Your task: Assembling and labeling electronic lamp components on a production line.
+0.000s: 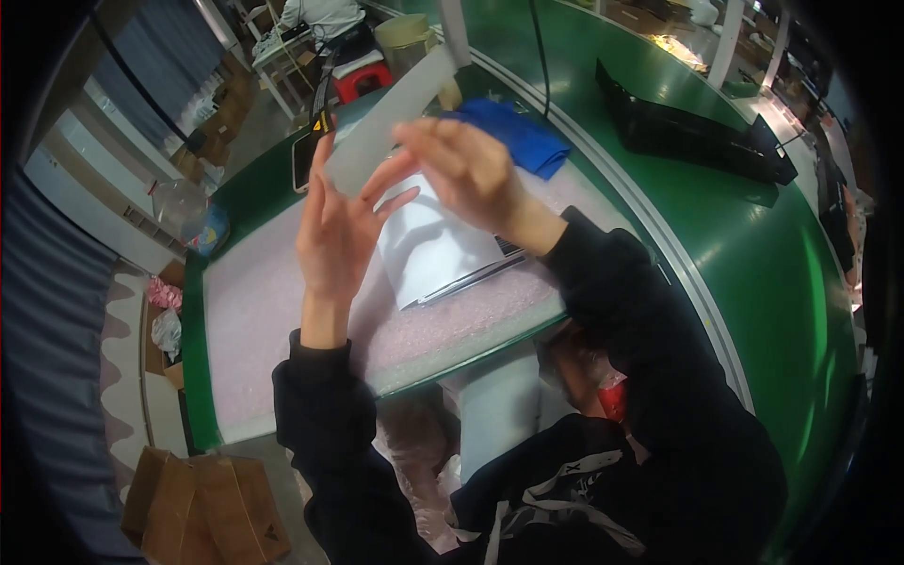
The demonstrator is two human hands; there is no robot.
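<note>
A translucent whitish plastic strip (384,118) slants up and away between my two hands. My right hand (471,174) has bent fingers at the strip's right edge and lower end and seems to pinch it there; the exact grip is blurred. My left hand (334,231) is raised with its fingers stretched and thumb apart, beside the strip's lower end. Below both hands lies a flat white panel (428,245) with a dark front edge, on pinkish bubble wrap (282,311) covering the green table (196,377).
Beyond my hands are a blue cloth (513,137) and a dark phone (302,162). A clear plastic bottle (193,212) stands at the left edge. A long black frame (692,141) rests on the green conveyor (734,254) to the right. Cardboard boxes (212,508) sit low at left.
</note>
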